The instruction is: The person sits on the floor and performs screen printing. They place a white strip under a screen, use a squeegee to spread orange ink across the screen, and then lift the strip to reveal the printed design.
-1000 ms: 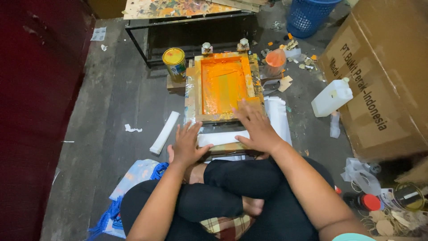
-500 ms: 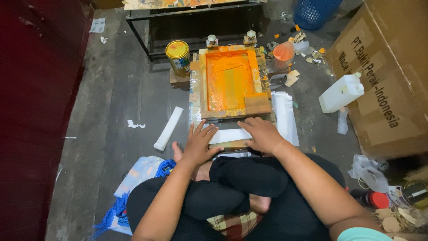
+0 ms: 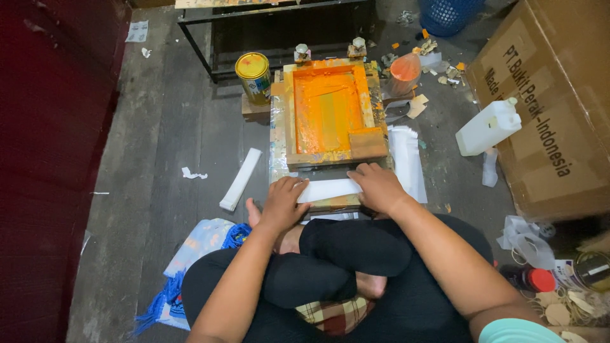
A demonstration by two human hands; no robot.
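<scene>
I sit cross-legged on the floor in front of a wooden printing screen frame (image 3: 286, 121) covered in orange ink. A wooden squeegee block (image 3: 368, 143) rests at the frame's near right corner. My left hand (image 3: 283, 202) and my right hand (image 3: 377, 187) each press flat on one end of a white strip (image 3: 328, 189) lying across the board just below the frame's near edge. Fingers of both hands are spread on the strip.
A yellow-lidded tin (image 3: 253, 76) stands left of the frame, an orange-stained cup (image 3: 405, 68) to the right. White strips (image 3: 241, 178) and a stack (image 3: 406, 159) lie on the floor. A white jug (image 3: 488, 127), cardboard box (image 3: 559, 108), blue basket (image 3: 450, 14), dark table frame (image 3: 210, 44).
The view has tilted and drawn closer. My hands slid from the frame's near edge down onto the white strip, the right hand moving toward me.
</scene>
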